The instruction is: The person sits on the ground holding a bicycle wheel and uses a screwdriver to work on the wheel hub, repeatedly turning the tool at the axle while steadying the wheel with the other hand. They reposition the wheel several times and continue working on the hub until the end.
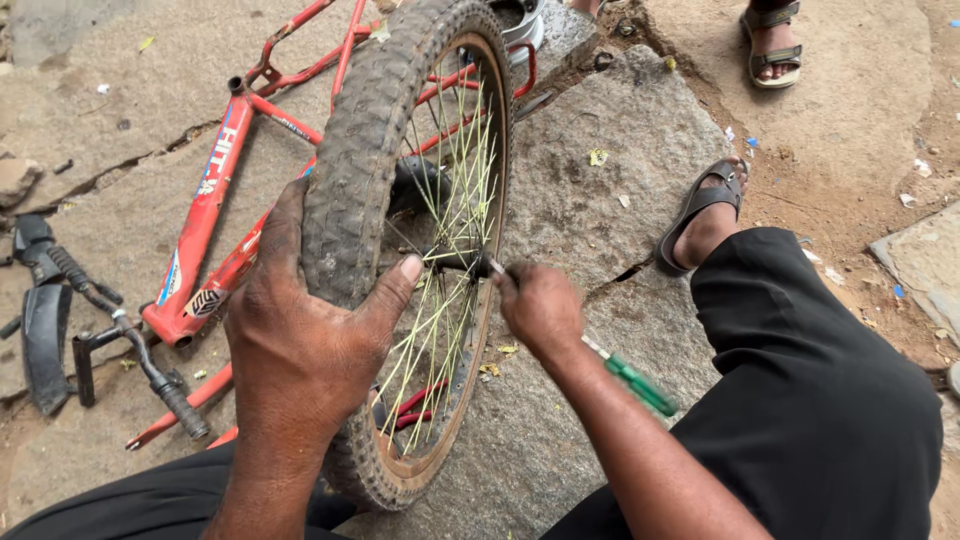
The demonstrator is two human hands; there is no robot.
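Observation:
A small bicycle wheel with a knobby, dusty tyre and yellowish spokes stands upright in front of me. My left hand grips the tyre from the left, thumb reaching across toward the spokes. My right hand is closed at the hub axle on the wheel's right side. A screwdriver with a green handle sticks out behind that wrist; whether the hand holds it is unclear.
A red bicycle frame lies on the stone slab behind the wheel, with black handlebars at left. My sandalled foot rests at right. Another person's sandalled foot is at the top right.

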